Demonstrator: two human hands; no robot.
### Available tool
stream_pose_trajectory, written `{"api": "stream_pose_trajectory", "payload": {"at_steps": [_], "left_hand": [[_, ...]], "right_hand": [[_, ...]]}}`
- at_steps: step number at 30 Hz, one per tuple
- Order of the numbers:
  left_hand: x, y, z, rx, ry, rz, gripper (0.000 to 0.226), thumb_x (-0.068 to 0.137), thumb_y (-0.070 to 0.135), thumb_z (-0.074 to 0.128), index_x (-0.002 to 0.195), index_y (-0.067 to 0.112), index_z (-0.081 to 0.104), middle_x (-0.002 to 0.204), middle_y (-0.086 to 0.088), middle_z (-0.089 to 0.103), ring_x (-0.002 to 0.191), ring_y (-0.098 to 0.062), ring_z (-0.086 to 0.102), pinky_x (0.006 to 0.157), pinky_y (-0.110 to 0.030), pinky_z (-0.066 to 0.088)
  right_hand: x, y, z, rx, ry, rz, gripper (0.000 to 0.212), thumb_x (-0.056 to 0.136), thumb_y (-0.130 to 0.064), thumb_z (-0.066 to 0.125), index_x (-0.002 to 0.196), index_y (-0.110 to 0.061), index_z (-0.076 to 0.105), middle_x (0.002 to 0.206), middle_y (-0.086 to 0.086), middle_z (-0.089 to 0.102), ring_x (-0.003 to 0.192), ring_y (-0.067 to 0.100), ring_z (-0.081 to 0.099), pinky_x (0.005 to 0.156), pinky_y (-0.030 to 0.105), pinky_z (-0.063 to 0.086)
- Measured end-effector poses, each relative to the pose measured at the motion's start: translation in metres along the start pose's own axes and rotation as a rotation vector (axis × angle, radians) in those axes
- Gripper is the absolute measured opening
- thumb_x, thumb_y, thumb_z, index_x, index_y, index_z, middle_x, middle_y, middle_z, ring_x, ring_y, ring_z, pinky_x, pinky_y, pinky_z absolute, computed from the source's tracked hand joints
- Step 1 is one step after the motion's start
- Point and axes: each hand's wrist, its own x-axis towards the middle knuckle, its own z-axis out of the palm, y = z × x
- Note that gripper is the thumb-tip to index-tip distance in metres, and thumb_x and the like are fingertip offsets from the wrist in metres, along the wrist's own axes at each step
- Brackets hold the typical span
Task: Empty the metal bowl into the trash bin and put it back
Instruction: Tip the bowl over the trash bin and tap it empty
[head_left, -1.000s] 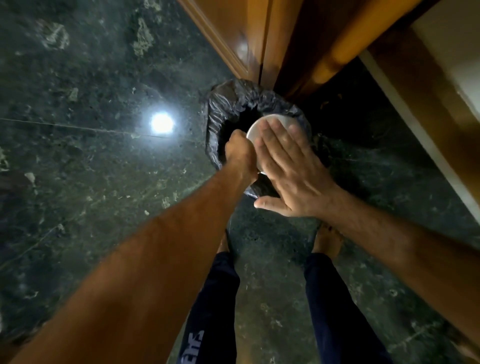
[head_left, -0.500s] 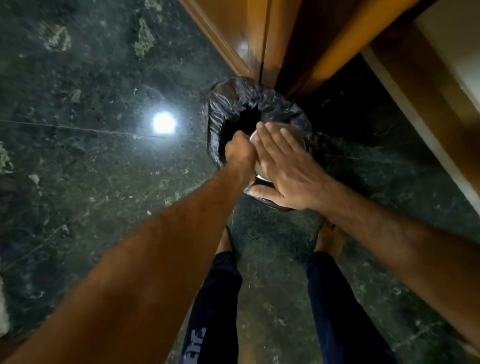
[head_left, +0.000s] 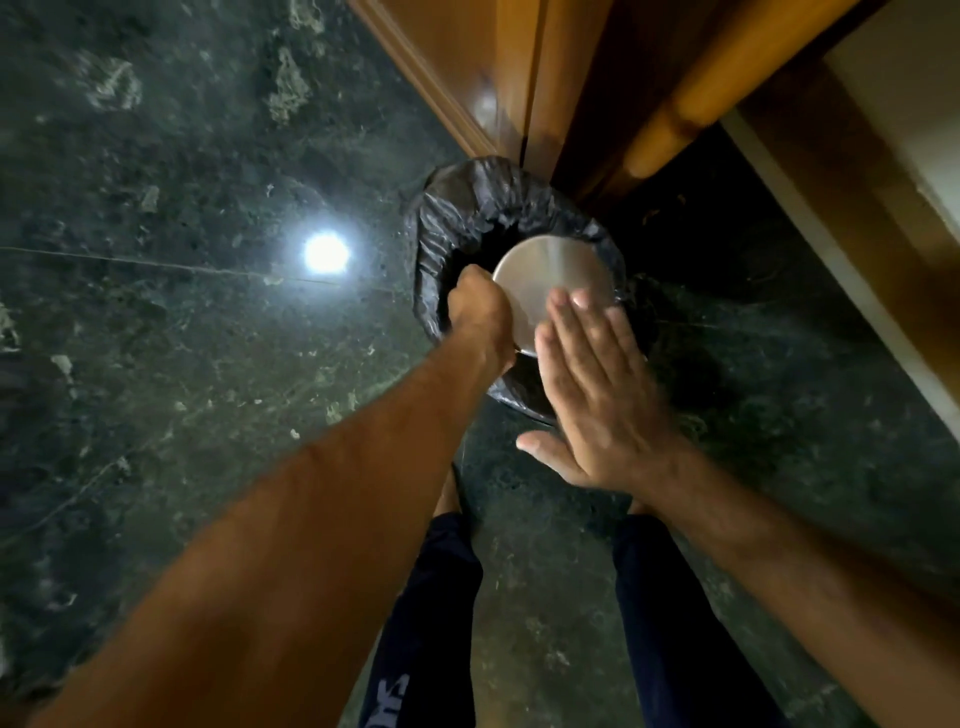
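The metal bowl (head_left: 550, 280) is upside down over the mouth of the trash bin (head_left: 467, 218), its round shiny bottom facing me. My left hand (head_left: 480, 312) grips the bowl's left rim. My right hand (head_left: 597, 395) is flat, fingers together and outstretched, its fingertips over the bowl's lower right edge; the hand looks blurred. The bin is lined with a black plastic bag and stands on the floor against wooden furniture. What is inside the bin is hidden in the dark.
Dark green marble floor (head_left: 182, 338) with a bright lamp reflection (head_left: 325, 252) left of the bin. Wooden cabinet corner (head_left: 509, 78) stands right behind the bin. My own legs in dark trousers (head_left: 431, 597) and bare feet are just below it.
My right hand has pulled back off the bowl's bottom toward me, uncovering most of it. The left hand keeps its grip on the inverted bowl over the bin.
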Motion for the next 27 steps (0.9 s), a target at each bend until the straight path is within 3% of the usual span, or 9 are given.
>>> {"api": "stream_pose_trajectory", "payload": {"at_steps": [2,5,7,13,16,20,22,24,27], "left_hand": [[0.000,-0.002,0.000,-0.028,-0.014,0.002,0.039,0.090,0.030,0.040,0.099,0.004,0.066,0.099,-0.018,0.072,0.090,-0.036,0.069,0.086,-0.045,0.059],[0.000,-0.008,-0.001,0.002,-0.068,0.014,0.035,0.093,0.028,0.041,0.091,0.005,0.066,0.094,-0.017,0.071,0.095,-0.035,0.069,0.089,-0.050,0.059],[0.003,-0.010,-0.003,-0.023,-0.095,0.002,0.033,0.093,0.024,0.043,0.079,0.007,0.066,0.088,-0.015,0.071,0.094,-0.036,0.071,0.092,-0.054,0.059],[0.005,-0.008,-0.010,-0.036,-0.060,-0.008,0.037,0.093,0.029,0.040,0.095,0.004,0.068,0.106,-0.025,0.076,0.100,-0.043,0.072,0.090,-0.058,0.061],[0.002,-0.007,-0.009,-0.010,-0.023,-0.003,0.045,0.091,0.032,0.038,0.104,0.001,0.068,0.106,-0.023,0.075,0.094,-0.041,0.072,0.086,-0.055,0.062],[0.001,-0.006,-0.008,0.011,-0.042,0.003,0.035,0.084,0.033,0.040,0.091,0.009,0.064,0.098,-0.017,0.072,0.101,-0.043,0.071,0.093,-0.059,0.059],[0.002,-0.006,-0.011,0.066,0.001,0.081,0.031,0.087,0.031,0.041,0.080,0.010,0.063,0.088,-0.015,0.070,0.089,-0.038,0.069,0.083,-0.048,0.061],[0.005,-0.005,-0.013,0.141,0.019,0.213,0.030,0.089,0.026,0.042,0.067,0.013,0.057,0.075,-0.011,0.062,0.073,-0.028,0.058,0.069,-0.038,0.049],[-0.003,-0.004,-0.016,0.389,-0.059,0.552,0.039,0.094,0.017,0.043,0.055,0.018,0.049,0.061,0.001,0.050,0.057,-0.011,0.045,0.052,-0.025,0.038]], "right_hand": [[0.005,-0.005,0.000,0.000,-0.093,0.025,0.096,0.099,-0.069,0.019,0.154,0.009,0.013,0.163,0.031,0.000,0.154,0.044,-0.003,0.126,0.057,0.007],[0.017,-0.004,0.001,0.034,0.042,0.040,0.099,0.098,-0.072,0.024,0.154,0.009,0.012,0.163,0.032,0.006,0.154,0.042,0.000,0.125,0.058,0.008],[0.034,-0.001,-0.003,-0.015,-0.054,0.006,0.101,0.097,-0.073,0.021,0.153,0.010,0.008,0.163,0.033,0.007,0.154,0.043,0.000,0.125,0.058,0.009],[0.042,0.018,-0.010,-0.072,-0.124,0.019,0.096,0.099,-0.069,0.022,0.154,0.010,0.012,0.163,0.034,0.007,0.153,0.046,0.001,0.125,0.060,0.009],[0.034,0.018,-0.010,0.018,0.050,0.142,0.092,0.100,-0.063,0.030,0.153,0.011,0.011,0.162,0.035,0.010,0.153,0.045,0.002,0.124,0.060,0.008],[0.021,0.011,-0.010,0.031,-0.252,0.169,0.094,0.099,-0.066,0.020,0.155,0.009,0.008,0.164,0.032,0.003,0.154,0.045,0.001,0.124,0.059,0.012],[0.021,0.013,-0.012,0.165,-0.124,0.377,0.090,0.097,-0.062,0.032,0.155,0.006,0.016,0.162,0.032,0.017,0.150,0.045,0.021,0.121,0.053,0.026],[0.033,0.020,-0.018,0.361,-0.012,0.792,0.084,0.094,-0.067,0.029,0.151,-0.005,0.034,0.149,0.028,0.043,0.128,0.043,0.052,0.099,0.049,0.048],[0.056,0.036,-0.029,1.055,-0.213,1.473,0.079,0.087,-0.084,0.017,0.117,-0.020,0.051,0.102,0.026,0.068,0.080,0.036,0.072,0.056,0.037,0.059]]}}
